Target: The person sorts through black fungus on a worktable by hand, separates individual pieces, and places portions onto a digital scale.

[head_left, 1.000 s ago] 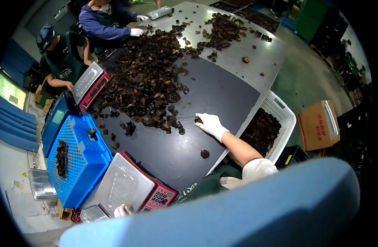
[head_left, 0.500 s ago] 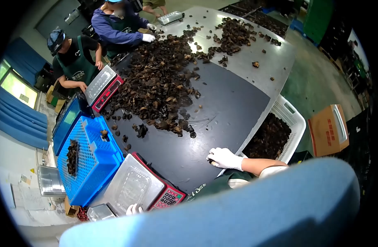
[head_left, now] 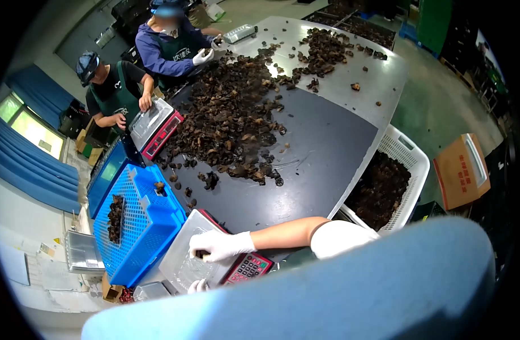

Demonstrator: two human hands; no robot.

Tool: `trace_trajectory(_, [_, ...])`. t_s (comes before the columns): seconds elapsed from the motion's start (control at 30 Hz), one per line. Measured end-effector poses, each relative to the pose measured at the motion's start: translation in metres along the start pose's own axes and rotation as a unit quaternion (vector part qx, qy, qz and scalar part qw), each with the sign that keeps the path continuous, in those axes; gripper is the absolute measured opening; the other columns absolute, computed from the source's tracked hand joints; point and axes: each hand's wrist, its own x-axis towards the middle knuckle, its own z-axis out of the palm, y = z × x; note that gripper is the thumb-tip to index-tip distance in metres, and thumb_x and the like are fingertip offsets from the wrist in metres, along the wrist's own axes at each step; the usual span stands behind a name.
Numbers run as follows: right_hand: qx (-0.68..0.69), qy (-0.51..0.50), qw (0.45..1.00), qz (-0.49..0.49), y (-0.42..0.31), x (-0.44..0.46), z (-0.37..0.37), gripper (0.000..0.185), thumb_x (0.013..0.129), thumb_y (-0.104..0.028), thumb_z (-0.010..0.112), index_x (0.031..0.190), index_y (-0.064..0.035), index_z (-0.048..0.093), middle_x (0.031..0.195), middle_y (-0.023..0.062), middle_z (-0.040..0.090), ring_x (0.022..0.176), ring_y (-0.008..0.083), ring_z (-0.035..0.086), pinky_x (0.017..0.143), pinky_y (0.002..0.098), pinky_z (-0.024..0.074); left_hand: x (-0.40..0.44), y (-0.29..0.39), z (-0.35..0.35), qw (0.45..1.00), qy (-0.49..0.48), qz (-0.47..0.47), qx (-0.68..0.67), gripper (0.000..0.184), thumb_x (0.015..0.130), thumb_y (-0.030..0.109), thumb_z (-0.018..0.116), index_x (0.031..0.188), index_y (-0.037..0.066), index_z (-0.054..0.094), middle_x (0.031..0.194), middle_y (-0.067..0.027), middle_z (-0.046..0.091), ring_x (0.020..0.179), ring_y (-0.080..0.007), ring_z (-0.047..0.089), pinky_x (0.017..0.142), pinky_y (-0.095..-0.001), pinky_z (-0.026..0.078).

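My right hand point(head_left: 217, 245), in a white glove, is closed around a dark mushroom piece point(head_left: 201, 254) above the near scale point(head_left: 180, 241). On that scale's plate lies a clear plastic tray point(head_left: 186, 268). Only the gloved fingertips of my left hand point(head_left: 198, 286) show at the plate's near edge; a blue blurred shape hides the rest, so what it holds is unseen. A large heap of dark dried mushroom pieces point(head_left: 226, 113) covers the far left part of the dark table mat point(head_left: 328, 130).
A blue basket point(head_left: 141, 226) with mushroom pieces stands left of the scale. To the right are a white basket point(head_left: 421, 164) of dark pieces and a cardboard box point(head_left: 461, 175). Two people work beyond a second red scale point(head_left: 163, 136); clear trays point(head_left: 83, 252) are stacked at left.
My right hand has gone from the mat, past its near edge, leftward to over the scale with a dark piece. The single piece near the mat's front edge is gone from there. The view has shifted.
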Motion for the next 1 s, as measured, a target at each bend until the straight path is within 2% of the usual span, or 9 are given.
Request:
trace_trajectory(0.1, [-0.089,-0.091,0.992,-0.008,0.016,0.015,0.04,0.025,0.072,-0.014,0.067,0.095,-0.0093,0.059,0.101,0.0109,0.058,0.091,0.0309,0.057,0.077,0.041,0.0478,-0.01,-0.009,0.006,0.96,-0.087,-0.248,-0.101,0.013,0.079,0.004,0.069,0.092,0.007,0.067,0.097,-0.0119,0.063,0.088,-0.0298,0.06,0.078,-0.0394,0.049])
trace_trajectory(0.2, [-0.165,-0.159,0.973,0.003,0.019,0.012,0.044,0.031,0.071,-0.021,0.068,0.099,-0.0122,0.061,0.111,0.0126,0.056,0.101,0.0331,0.055,0.083,0.0459,0.0445,-0.016,-0.014,0.005,0.961,-0.071,-0.243,-0.115,0.014,0.078,0.005,0.069,0.092,0.007,0.067,0.097,-0.0122,0.063,0.09,-0.0301,0.06,0.08,-0.0392,0.049])
trace_trajectory(0.33, [-0.1,0.021,0.994,-0.046,0.022,0.005,-0.004,0.035,0.076,-0.025,0.064,0.107,-0.0095,0.061,0.111,0.0132,0.057,0.109,0.0328,0.051,0.092,0.0437,0.04,-0.007,0.002,-0.004,0.995,-0.01,-0.098,-0.033,0.016,0.077,0.003,0.069,0.092,0.006,0.067,0.098,-0.0125,0.062,0.093,-0.0302,0.059,0.083,-0.0391,0.048])
trace_trajectory(0.37, [-0.101,-0.013,0.989,0.106,0.013,0.001,-0.031,0.032,0.08,-0.021,0.062,0.11,-0.0095,0.062,0.111,0.0127,0.06,0.107,0.0327,0.054,0.094,0.0439,0.0426,-0.001,0.014,-0.01,0.998,0.017,-0.059,-0.023,0.017,0.077,0.003,0.07,0.093,0.005,0.067,0.098,-0.0127,0.062,0.093,-0.0302,0.059,0.083,-0.0391,0.048])
trace_trajectory(0.43, [-0.183,0.098,0.972,0.106,0.05,-0.022,-0.071,0.028,0.08,-0.022,0.058,0.102,-0.0081,0.067,0.101,0.0145,0.065,0.099,0.0322,0.059,0.09,0.0416,0.0466,-0.005,0.014,-0.017,0.998,-0.001,-0.065,-0.027,0.02,0.076,0.003,0.069,0.096,0.004,0.066,0.101,-0.0129,0.061,0.095,-0.0301,0.059,0.085,-0.0395,0.048])
trace_trajectory(0.57, [-0.339,0.217,0.868,0.292,0.095,-0.082,-0.159,0.025,0.081,-0.019,0.053,0.098,-0.0109,0.07,0.1,0.0142,0.065,0.094,0.0325,0.062,0.083,0.0448,0.0497,-0.018,0.008,0.0,0.983,0.003,-0.156,-0.097,0.03,0.077,0.005,0.068,0.106,0.003,0.063,0.114,-0.0148,0.057,0.104,-0.0307,0.058,0.092,-0.0407,0.047])
trace_trajectory(0.67, [-0.411,0.186,0.811,0.373,0.136,-0.121,-0.191,0.028,0.085,-0.014,0.052,0.11,-0.0117,0.065,0.1,0.0145,0.06,0.092,0.0338,0.061,0.08,0.0448,0.0502,0.013,0.05,-0.023,0.967,0.023,-0.223,-0.122,0.033,0.079,0.012,0.069,0.11,0.002,0.063,0.118,-0.0166,0.056,0.105,-0.0318,0.057,0.09,-0.0407,0.047])
trace_trajectory(0.8, [-0.382,0.096,0.865,0.312,0.146,-0.149,-0.198,0.029,0.085,-0.018,0.059,0.113,-0.011,0.061,0.109,0.0157,0.056,0.096,0.0341,0.06,0.083,0.0431,0.0492,0.02,0.069,-0.03,0.997,-0.003,-0.079,0.018,0.04,0.079,0.011,0.069,0.117,0.002,0.06,0.122,-0.0187,0.054,0.112,-0.033,0.055,0.091,-0.0377,0.049])
trace_trajectory(1.0, [-0.278,0.125,0.879,0.366,0.139,-0.155,-0.218,0.025,0.081,-0.024,0.065,0.101,-0.01,0.063,0.087,0.0107,0.066,0.088,0.0298,0.064,0.078,0.0399,0.0498,0.082,0.157,-0.008,0.98,-0.011,-0.074,-0.183,0.035,0.077,0.003,0.069,0.111,0.004,0.062,0.119,-0.0165,0.054,0.112,-0.0328,0.053,0.098,-0.0421,0.041])
